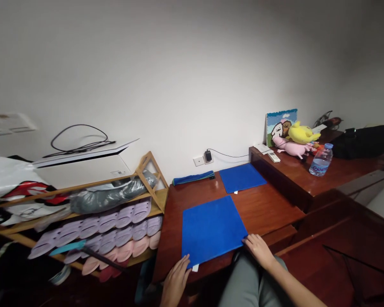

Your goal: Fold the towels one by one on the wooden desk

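A blue cloth (213,230) lies flat and square on the reddish-brown desk (171,221). At its near left corner is my left hand (176,279), its fingers resting at the edge beside a small white tag. My right hand (259,250) has its fingertips on the near right corner, fingers bent, with the thumb side hidden. Farther back lies a second, smaller-looking blue cloth (242,177), also flat. A folded blue cloth with a green edge (193,178) sits against the wall.
A wooden rack (161,200) of slippers stands left of the desk, with a white box (89,166) on top. On the raised surface at right are a water bottle (321,161), plush toys (302,133), a remote (273,157) and a picture (280,123). A charger (208,155) is plugged into the wall.
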Tool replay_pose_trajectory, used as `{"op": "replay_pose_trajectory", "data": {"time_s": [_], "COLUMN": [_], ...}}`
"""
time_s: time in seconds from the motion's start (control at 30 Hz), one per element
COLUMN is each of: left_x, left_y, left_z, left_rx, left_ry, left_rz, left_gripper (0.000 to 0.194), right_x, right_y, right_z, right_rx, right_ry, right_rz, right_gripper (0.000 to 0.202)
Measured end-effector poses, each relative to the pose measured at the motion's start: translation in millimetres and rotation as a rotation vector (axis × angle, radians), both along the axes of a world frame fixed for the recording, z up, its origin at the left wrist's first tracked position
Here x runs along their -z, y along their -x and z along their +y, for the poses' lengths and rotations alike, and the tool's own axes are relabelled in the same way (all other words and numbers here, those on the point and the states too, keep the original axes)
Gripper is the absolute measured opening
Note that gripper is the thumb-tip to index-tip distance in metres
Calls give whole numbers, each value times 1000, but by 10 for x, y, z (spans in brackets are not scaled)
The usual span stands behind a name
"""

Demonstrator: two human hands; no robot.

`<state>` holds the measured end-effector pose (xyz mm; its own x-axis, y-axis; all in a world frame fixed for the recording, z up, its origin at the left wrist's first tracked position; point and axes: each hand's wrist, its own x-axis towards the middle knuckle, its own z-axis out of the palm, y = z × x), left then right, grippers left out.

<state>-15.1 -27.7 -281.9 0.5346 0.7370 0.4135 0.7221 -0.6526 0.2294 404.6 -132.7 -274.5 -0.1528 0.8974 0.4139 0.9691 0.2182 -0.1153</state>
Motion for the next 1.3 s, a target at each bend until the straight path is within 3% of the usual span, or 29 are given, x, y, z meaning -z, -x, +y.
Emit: {"op": "replay_pose_trajectory", "data": {"time_s": [0.17,0.3,0.4,0.57,0.67,0.73,0.83,0.97,1.1,1.17,1.3], "left_x": [-146,-488,-949,-1959,-2492,-2726,-2874,-2854,-2885,-2974,-3172], "left_y": [60,51,-32,-306,-476,-586,-790,-1196,-1724,-2011,-2566], "left_z": [-111,-168,-149,-84,-63,-32,103,544,1278,1699,2446], "left_rx": [-12,-32,-26,77,133,146,162,210,264,263,184], "left_ry": [31,88,167,272,253,232,260,426,502,437,135], "left_rz": [-31,-123,-216,-260,-269,-290,-316,-327,-370,-418,-553], "left_gripper": [44,42,42,37,26,22,21,24,30,33,37], "right_x": [-208,-665,-1140,-1980,-2376,-2548,-2653,-2614,-2633,-2728,-3010], "right_y": [-83,-256,-426,-712,-839,-911,-1039,-1317,-1738,-1971,-2390], "right_z": [-114,-258,-355,-538,-666,-722,-693,-331,411,879,1817], "right_rx": [-46,-55,-39,-39,-93,-108,-77,2,68,102,216], "right_ry": [2,15,3,-91,-151,-189,-227,-206,-241,-279,-385], "right_rz": [28,136,194,235,330,390,430,434,427,430,471], "right_gripper": [28,37,38,34,30,27,22,22,22,21,19]}}
